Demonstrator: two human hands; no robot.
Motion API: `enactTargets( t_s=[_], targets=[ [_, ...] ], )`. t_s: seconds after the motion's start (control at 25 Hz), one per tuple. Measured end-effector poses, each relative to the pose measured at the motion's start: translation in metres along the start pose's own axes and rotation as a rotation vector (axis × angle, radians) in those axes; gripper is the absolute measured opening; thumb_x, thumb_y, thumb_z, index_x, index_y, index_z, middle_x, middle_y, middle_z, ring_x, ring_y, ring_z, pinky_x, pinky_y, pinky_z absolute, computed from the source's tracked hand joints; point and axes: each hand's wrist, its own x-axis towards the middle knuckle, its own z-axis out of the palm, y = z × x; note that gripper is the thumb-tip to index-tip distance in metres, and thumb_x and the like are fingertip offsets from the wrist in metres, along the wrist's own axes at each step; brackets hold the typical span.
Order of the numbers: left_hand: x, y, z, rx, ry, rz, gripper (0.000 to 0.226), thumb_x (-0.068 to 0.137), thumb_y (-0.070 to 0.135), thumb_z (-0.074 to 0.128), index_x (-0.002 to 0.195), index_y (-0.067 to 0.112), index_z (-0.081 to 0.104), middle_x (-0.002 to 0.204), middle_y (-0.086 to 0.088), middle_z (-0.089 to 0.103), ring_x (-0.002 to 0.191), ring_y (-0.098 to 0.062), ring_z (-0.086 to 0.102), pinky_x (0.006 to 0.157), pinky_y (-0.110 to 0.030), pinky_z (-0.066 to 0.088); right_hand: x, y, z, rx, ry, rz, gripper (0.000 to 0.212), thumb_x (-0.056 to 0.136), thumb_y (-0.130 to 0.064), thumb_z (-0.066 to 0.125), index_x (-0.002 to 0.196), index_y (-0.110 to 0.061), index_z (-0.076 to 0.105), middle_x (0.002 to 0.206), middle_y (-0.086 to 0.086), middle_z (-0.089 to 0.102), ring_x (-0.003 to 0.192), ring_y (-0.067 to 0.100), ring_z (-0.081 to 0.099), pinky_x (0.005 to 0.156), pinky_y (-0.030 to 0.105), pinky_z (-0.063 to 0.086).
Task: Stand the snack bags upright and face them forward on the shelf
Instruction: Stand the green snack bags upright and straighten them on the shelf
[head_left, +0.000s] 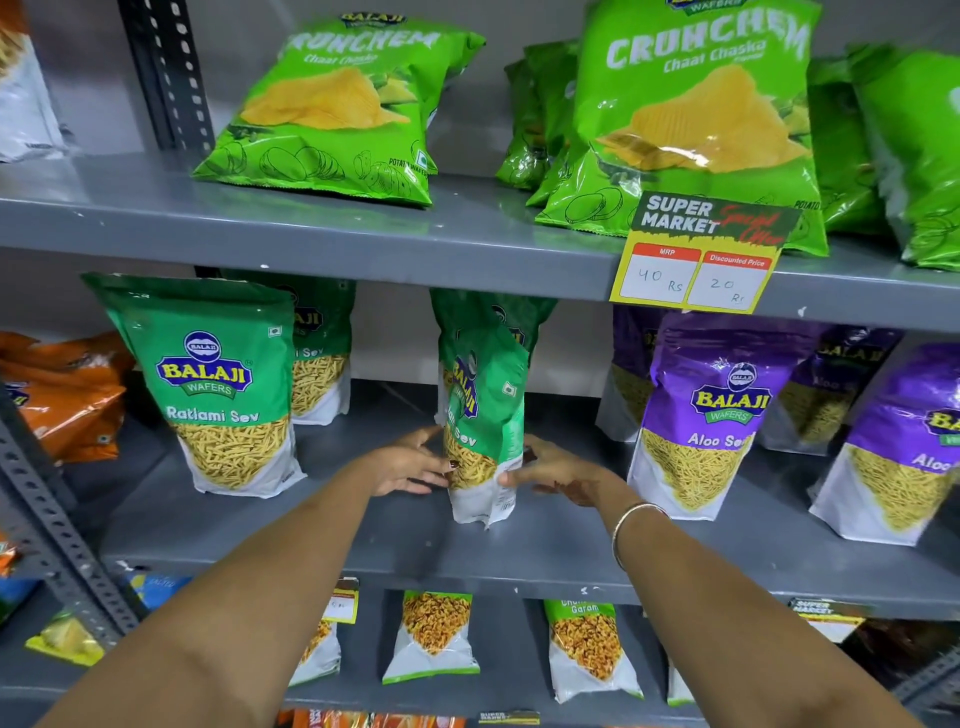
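A green Ratlami Sev bag (480, 415) stands upright on the middle grey shelf (519, 551), its front turned partly to the left so the label shows at an angle. My left hand (410, 465) touches its lower left side and my right hand (556, 470) grips its lower right edge. Another green bag (493, 312) stands behind it. To the left a second Ratlami Sev bag (218, 389) stands upright, label forward, with one more (319, 358) behind it.
Purple Aloo Sev bags (711, 415) stand at the right of the same shelf. Green Crunchem chip bags (337, 109) lean on the upper shelf above a yellow price tag (696, 260). Orange bags (62, 395) lie at left. Small bags (434, 639) fill the lower shelf.
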Motion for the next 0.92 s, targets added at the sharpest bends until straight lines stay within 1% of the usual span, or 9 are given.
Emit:
enactTargets(
  t_s=[0.08, 0.16, 0.28, 0.36, 0.48, 0.64, 0.72, 0.8, 0.92],
  targets=[
    [0.001, 0.0, 0.004, 0.03, 0.045, 0.008, 0.063, 0.088, 0.005, 0.059, 0.143, 0.019, 0.03, 0.115, -0.007, 0.049, 0.112, -0.025, 0.053, 0.095, -0.038, 0.042, -0.001, 0.002, -0.005, -0.001, 0.011, 0.016, 0.068, 0.081, -0.013, 0.069, 0.139, -0.024, 0.035, 0.136, 0.007, 0.048, 0.111, 0.017, 0.045, 0.09, 0.033, 0.038],
    [0.003, 0.001, 0.008, 0.068, 0.135, 0.035, 0.037, 0.086, 0.007, 0.062, 0.118, 0.016, 0.046, 0.112, -0.003, 0.048, 0.106, -0.017, 0.045, 0.084, -0.032, 0.042, -0.003, 0.003, -0.005, 0.01, 0.028, 0.018, 0.08, 0.073, -0.019, 0.075, 0.139, -0.019, 0.03, 0.129, 0.005, 0.048, 0.11, 0.016, 0.045, 0.086, 0.029, 0.04],
    [0.007, 0.004, 0.012, 0.075, 0.211, 0.072, 0.029, 0.082, 0.008, 0.067, 0.097, 0.014, 0.044, 0.106, -0.002, 0.051, 0.105, -0.017, 0.044, 0.07, -0.025, 0.038, -0.002, 0.005, -0.004, 0.025, 0.067, -0.012, 0.09, 0.068, -0.017, 0.08, 0.138, -0.012, 0.024, 0.126, -0.002, 0.044, 0.115, 0.016, 0.044, 0.09, 0.031, 0.043],
    [0.006, 0.006, 0.015, 0.023, 0.209, 0.094, 0.041, 0.081, 0.002, 0.067, 0.11, 0.012, 0.039, 0.107, -0.004, 0.052, 0.109, -0.021, 0.047, 0.082, -0.03, 0.037, 0.001, 0.006, -0.005, 0.049, 0.076, -0.02, 0.083, 0.075, -0.008, 0.073, 0.141, -0.017, 0.023, 0.135, -0.003, 0.044, 0.12, 0.018, 0.042, 0.099, 0.038, 0.041],
    [0.002, 0.007, 0.015, 0.012, 0.177, 0.114, 0.072, 0.082, -0.004, 0.063, 0.142, 0.011, 0.026, 0.086, 0.001, 0.052, 0.099, -0.018, 0.05, 0.087, -0.031, 0.032, -0.004, 0.003, -0.012, 0.064, 0.102, 0.001, 0.066, 0.083, -0.004, 0.061, 0.14, -0.021, 0.032, 0.129, -0.002, 0.048, 0.113, 0.016, 0.042, 0.089, 0.034, 0.038],
    [0.003, 0.003, 0.01, 0.098, 0.245, 0.109, 0.048, 0.08, 0.001, 0.067, 0.123, 0.007, 0.045, 0.121, -0.01, 0.053, 0.111, -0.02, 0.046, 0.09, -0.027, 0.033, -0.001, 0.009, -0.019, 0.065, 0.124, -0.013, 0.057, 0.086, -0.007, 0.059, 0.138, -0.014, 0.037, 0.126, 0.004, 0.053, 0.109, 0.017, 0.046, 0.083, 0.033, 0.041],
    [0.006, 0.002, 0.011, 0.083, 0.254, 0.106, 0.043, 0.08, -0.001, 0.067, 0.11, 0.009, 0.038, 0.128, -0.013, 0.051, 0.111, -0.02, 0.046, 0.09, -0.029, 0.036, 0.0, 0.011, -0.018, 0.114, 0.152, -0.027, 0.058, 0.088, -0.005, 0.058, 0.138, -0.01, 0.03, 0.131, 0.008, 0.05, 0.107, 0.017, 0.046, 0.076, 0.029, 0.042],
    [0.008, 0.003, 0.014, 0.045, 0.26, 0.115, 0.052, 0.079, -0.007, 0.064, 0.118, 0.005, 0.032, 0.118, -0.016, 0.055, 0.11, -0.023, 0.05, 0.09, -0.031, 0.039, 0.002, 0.012, -0.017, 0.182, 0.155, -0.06, 0.06, 0.086, -0.001, 0.059, 0.137, -0.008, 0.028, 0.133, 0.012, 0.05, 0.102, 0.015, 0.051, 0.07, 0.023, 0.044],
    [0.006, 0.002, 0.016, 0.041, 0.247, 0.122, 0.071, 0.08, -0.008, 0.064, 0.139, 0.005, 0.027, 0.119, -0.019, 0.059, 0.109, -0.025, 0.052, 0.088, -0.031, 0.04, 0.008, 0.014, -0.014, 0.241, 0.082, -0.152, 0.072, 0.075, 0.005, 0.07, 0.137, -0.006, 0.035, 0.134, 0.014, 0.055, 0.114, 0.024, 0.058, 0.089, 0.032, 0.053]
  ],
)
